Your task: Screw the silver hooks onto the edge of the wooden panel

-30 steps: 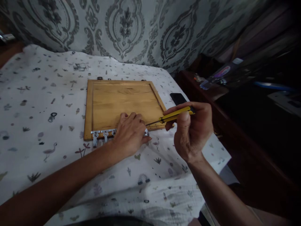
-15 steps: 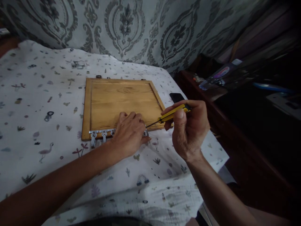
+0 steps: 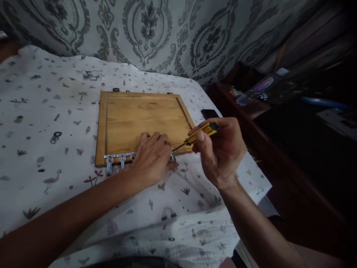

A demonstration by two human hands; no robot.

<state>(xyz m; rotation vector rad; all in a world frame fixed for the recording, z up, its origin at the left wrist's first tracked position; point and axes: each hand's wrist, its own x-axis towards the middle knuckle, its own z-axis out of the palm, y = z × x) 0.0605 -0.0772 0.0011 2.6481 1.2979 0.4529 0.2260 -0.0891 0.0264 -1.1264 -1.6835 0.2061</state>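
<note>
A framed wooden panel (image 3: 145, 115) lies flat on a white patterned cloth (image 3: 69, 130). Along its near edge runs a metal hook strip (image 3: 122, 158) with several hooks. My left hand (image 3: 153, 156) rests over the strip's right part, its fingers bent and pressed down, hiding that part. In my right hand (image 3: 221, 149) is a yellow and black screwdriver (image 3: 205, 132), held between thumb and fingers. Its tip reaches the strip's right end, beside my left fingertips; the exact contact is too small to tell.
Beyond the panel hangs a grey patterned curtain (image 3: 147, 33). A black object (image 3: 209, 114) lies right of the panel. Further right, a clear bottle (image 3: 262, 87) lies on dark red furniture (image 3: 279, 163). A dark ring-shaped item (image 3: 56, 137) shows on the cloth at left.
My right hand and the screwdriver handle have shifted slightly left, and the handle has turned in the fingers. My left hand stays on the strip. The view has moved a little.
</note>
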